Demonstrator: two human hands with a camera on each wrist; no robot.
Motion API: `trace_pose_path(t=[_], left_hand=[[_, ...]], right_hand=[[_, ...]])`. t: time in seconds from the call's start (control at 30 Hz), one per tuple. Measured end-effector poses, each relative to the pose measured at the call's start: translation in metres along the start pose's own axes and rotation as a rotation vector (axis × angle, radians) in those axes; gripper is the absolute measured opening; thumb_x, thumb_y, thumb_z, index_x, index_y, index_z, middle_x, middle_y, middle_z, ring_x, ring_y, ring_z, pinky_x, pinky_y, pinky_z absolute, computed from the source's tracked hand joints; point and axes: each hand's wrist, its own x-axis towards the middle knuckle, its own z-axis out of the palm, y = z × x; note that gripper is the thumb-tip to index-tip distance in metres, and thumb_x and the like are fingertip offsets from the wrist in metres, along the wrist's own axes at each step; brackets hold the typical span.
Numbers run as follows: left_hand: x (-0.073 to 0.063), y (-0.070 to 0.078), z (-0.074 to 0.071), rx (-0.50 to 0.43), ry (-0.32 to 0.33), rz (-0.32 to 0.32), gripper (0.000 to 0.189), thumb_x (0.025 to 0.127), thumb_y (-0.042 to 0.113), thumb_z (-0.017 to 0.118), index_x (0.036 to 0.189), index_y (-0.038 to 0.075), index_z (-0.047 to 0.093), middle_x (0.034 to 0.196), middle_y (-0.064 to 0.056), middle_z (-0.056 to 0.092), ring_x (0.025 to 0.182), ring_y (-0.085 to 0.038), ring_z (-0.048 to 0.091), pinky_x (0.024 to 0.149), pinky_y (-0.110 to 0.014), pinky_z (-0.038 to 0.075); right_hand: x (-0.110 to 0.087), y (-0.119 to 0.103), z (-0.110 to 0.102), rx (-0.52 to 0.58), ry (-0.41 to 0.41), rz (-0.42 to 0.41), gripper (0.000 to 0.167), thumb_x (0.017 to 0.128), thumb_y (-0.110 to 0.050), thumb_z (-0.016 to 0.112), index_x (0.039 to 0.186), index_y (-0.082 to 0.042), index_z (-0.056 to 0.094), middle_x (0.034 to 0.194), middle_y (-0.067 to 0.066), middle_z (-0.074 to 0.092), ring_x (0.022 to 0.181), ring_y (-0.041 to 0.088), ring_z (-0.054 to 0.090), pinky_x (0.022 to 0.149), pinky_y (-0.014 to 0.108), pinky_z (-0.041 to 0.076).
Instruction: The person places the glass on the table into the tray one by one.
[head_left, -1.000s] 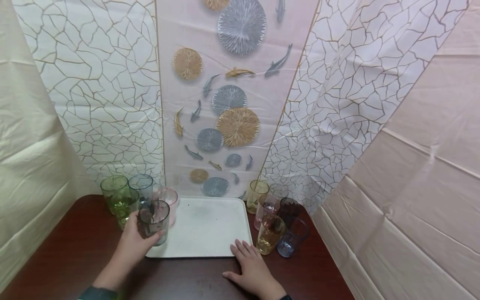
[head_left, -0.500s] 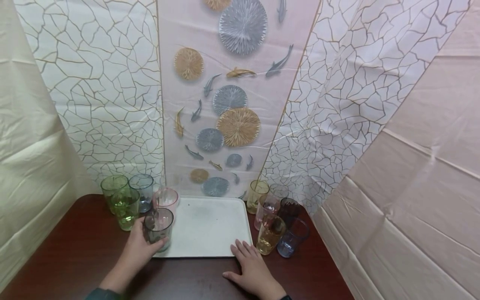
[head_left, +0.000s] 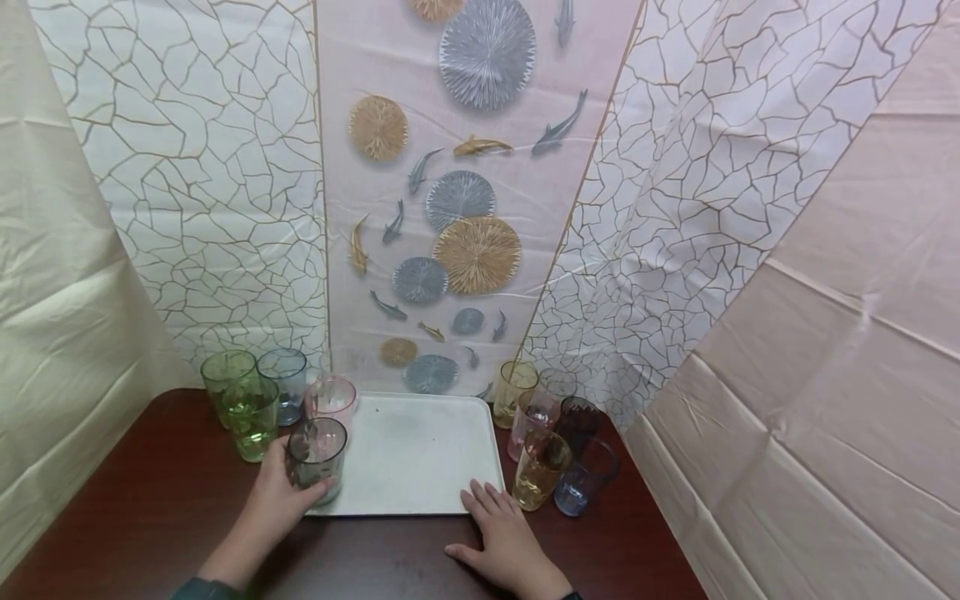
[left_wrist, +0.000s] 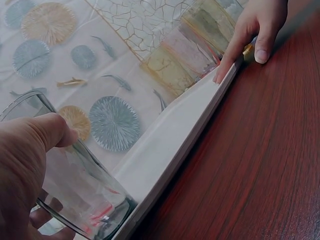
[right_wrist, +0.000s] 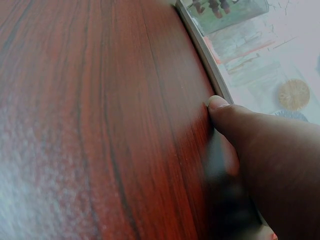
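My left hand [head_left: 279,492] grips a clear grey glass [head_left: 318,454] around its side, thumb on the near face and fingers behind. The glass stands upright at the near left corner of a white tray [head_left: 420,454]; in the left wrist view its base meets the tray's rim. My right hand [head_left: 501,533] lies with fingers spread, fingertips on the tray's near right corner and thumb toward the table. A pink-rimmed glass [head_left: 332,397] stands just behind the grey one. In the right wrist view my right thumb [right_wrist: 225,110] is right at the tray's edge.
Left of the tray stand two green glasses [head_left: 251,421] and a blue glass [head_left: 282,387]. Beyond its right edge are several more, among them an amber glass [head_left: 540,471], a dark glass [head_left: 580,421] and a blue one [head_left: 583,479]. Patterned cloth [head_left: 465,250] hangs behind the brown table [head_left: 375,558].
My left hand has brought the grey glass slightly right and toward me, lower onto the tray's corner; over the last half second it has barely moved. The right hand has stayed in place.
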Motion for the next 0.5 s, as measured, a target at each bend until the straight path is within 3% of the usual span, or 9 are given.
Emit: trace_pose_path(t=[0.27, 0.5], left_hand=[[0.001, -0.007, -0.007, 0.068, -0.034, 0.086, 0.111, 0.085, 0.025, 0.100, 0.157, -0.015, 0.027, 0.153, -0.041, 0.038, 0.145, -0.061, 0.043, 0.121, -0.073, 0.038], [0.008, -0.023, -0.023, 0.294, -0.056, 0.226, 0.119, 0.076, 0.047, 0.104, 0.156, -0.011, 0.037, 0.150, -0.039, 0.046, 0.140, -0.062, 0.047, 0.113, -0.079, 0.042]], right_hand=[[-0.001, -0.001, -0.002, 0.000, -0.006, 0.001, 0.093, 0.096, -0.078, 0.068, 0.166, -0.019, 0.053, 0.174, 0.009, 0.044, 0.162, 0.037, 0.037, 0.130, 0.065, 0.029], [0.001, 0.001, 0.000, -0.005, 0.005, -0.007, 0.094, 0.096, -0.079, 0.067, 0.166, -0.018, 0.053, 0.174, 0.010, 0.045, 0.162, 0.037, 0.038, 0.130, 0.066, 0.029]])
